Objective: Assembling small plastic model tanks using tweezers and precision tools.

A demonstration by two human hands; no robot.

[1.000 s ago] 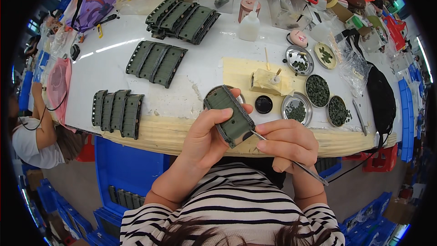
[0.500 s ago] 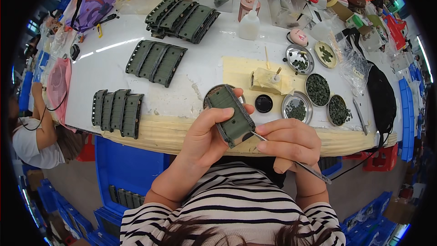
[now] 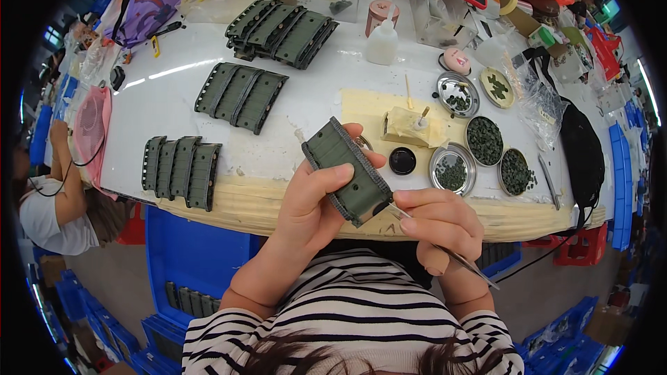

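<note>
My left hand (image 3: 306,198) grips a dark green ribbed panel (image 3: 349,167) with rough dark trim along its edges, thumb lying across its face. A pair of metal tweezers (image 3: 467,264) is pinched in my right hand (image 3: 445,219), its tip close to the panel's lower right corner. Whether the tip touches, or bears a small part, I cannot tell. A round dish behind the panel is mostly hidden. Similar green panels lie to the left: a near one (image 3: 182,173), a middle one (image 3: 241,97) and a stack (image 3: 281,33) farther back.
Right of my hands stand tins of small dark green pieces (image 3: 484,140), a black round cap (image 3: 402,160) and a tape-wrapped block (image 3: 411,125). A white squeeze bottle (image 3: 381,42) stands farther back. A blue bin (image 3: 198,250) sits below the table edge; another person (image 3: 55,198) is at far left.
The panel has tilted and shifted slightly left and up in my left hand. My right hand has moved a little lower left with the tweezers, staying at the same corner.
</note>
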